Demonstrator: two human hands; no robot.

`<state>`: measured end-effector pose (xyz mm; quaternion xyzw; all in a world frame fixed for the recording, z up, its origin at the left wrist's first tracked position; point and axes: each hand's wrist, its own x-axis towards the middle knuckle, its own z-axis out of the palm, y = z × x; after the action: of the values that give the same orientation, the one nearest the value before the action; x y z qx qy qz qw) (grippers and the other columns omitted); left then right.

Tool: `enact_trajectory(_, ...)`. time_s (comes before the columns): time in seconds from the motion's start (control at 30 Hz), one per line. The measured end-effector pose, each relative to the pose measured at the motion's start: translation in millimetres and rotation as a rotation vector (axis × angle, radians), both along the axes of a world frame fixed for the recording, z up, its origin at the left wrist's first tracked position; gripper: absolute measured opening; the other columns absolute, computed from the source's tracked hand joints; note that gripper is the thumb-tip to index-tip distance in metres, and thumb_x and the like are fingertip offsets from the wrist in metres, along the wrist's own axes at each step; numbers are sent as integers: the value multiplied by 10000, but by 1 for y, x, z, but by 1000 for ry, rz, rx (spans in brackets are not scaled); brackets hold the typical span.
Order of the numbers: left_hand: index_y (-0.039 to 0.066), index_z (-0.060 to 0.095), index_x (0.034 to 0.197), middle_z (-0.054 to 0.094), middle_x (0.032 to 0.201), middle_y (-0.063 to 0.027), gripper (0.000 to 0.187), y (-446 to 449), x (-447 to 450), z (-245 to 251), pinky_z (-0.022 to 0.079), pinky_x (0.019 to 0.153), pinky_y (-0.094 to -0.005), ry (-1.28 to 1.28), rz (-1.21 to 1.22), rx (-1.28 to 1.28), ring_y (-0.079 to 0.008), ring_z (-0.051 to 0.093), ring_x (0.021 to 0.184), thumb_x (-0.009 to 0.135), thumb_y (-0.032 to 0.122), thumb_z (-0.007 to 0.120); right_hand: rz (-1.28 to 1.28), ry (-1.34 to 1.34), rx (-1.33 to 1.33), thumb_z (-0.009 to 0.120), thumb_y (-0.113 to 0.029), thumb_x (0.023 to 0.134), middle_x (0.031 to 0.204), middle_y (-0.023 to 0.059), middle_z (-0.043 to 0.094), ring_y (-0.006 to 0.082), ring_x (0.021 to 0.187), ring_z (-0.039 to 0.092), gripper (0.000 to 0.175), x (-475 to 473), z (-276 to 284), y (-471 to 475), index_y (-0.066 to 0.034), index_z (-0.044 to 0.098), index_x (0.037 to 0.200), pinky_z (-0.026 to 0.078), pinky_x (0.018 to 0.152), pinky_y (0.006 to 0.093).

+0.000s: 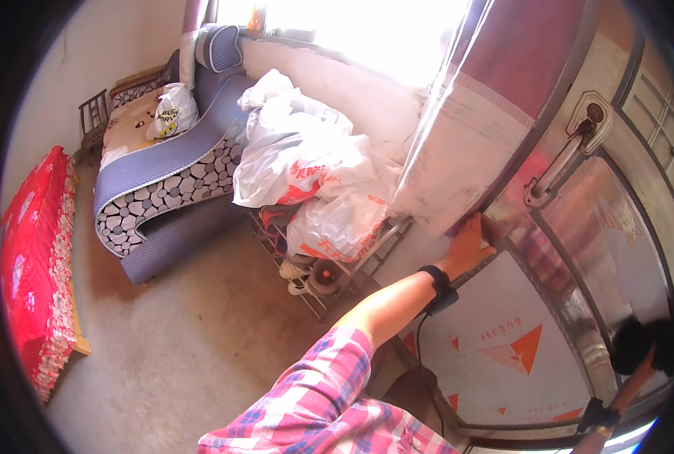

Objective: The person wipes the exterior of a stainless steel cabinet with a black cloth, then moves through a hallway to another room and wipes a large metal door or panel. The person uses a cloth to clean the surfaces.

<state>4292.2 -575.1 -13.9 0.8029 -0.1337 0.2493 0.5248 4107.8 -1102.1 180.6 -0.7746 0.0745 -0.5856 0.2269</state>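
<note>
My left hand (468,248) is raised at the lower corner of a maroon and pale curtain (479,136), against the edge of a shiny metal door (501,335). Its fingertips meet the curtain's hem and its thumb stands apart; whether the fingers pinch the cloth cannot be told. A black strap with a small device is around that wrist. At the far lower right, my right hand (646,363) reaches up to a dark, soft-looking thing (626,343) in front of the door; its fingers are not clear. The door's long handle (564,153) is above and between the hands.
White plastic bags (308,153) are piled on a metal rack (379,249) with shoes below. Behind it, a folded blue-grey mattress (166,164) lies on a bed with another bag (175,110). A red floral cloth (30,272) hangs at the left. A cable dangles below my left wrist.
</note>
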Motion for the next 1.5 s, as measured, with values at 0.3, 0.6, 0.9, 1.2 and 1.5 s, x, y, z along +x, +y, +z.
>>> enact_trajectory(0.3,-110,152,1333,366,1272,-306,936,2,1,1,370,976,-405,-20,-28,-23,-403,394,1181,729,331,715,207,210,-335,682,-166,754,1099,230,576,355,1043,542,456,79,11,199,76,535,1111,413,912,373)
enact_trajectory(0.6,-114,152,1330,358,1280,-305,931,2,-3,5,361,988,-407,16,-34,-40,-404,387,1189,723,301,724,75,564,-757,661,-50,638,1241,307,420,459,1140,421,599,110,-26,300,76,443,1182,363,974,435)
enact_trajectory(0.9,-101,163,1334,370,1277,-298,933,0,-1,3,355,999,-404,39,-40,-92,-393,391,1192,707,293,730,-80,347,-272,621,-115,742,1260,280,460,379,1192,434,560,10,-54,61,93,436,1228,329,1019,371)
enact_trajectory(1.2,-16,223,1359,297,1347,-273,817,51,-125,-83,347,1004,-441,56,-374,95,-412,354,1219,726,219,684,40,186,-5,617,-209,800,1176,246,541,354,1109,513,477,22,-100,90,68,506,1173,391,952,379)
enact_trajectory(1.5,62,545,1171,537,1173,-122,513,183,-280,-196,314,992,-501,383,-568,750,-326,455,1149,753,342,643,165,313,-359,649,-143,756,1097,256,562,394,1038,536,461,146,-99,300,59,516,1149,417,908,404)
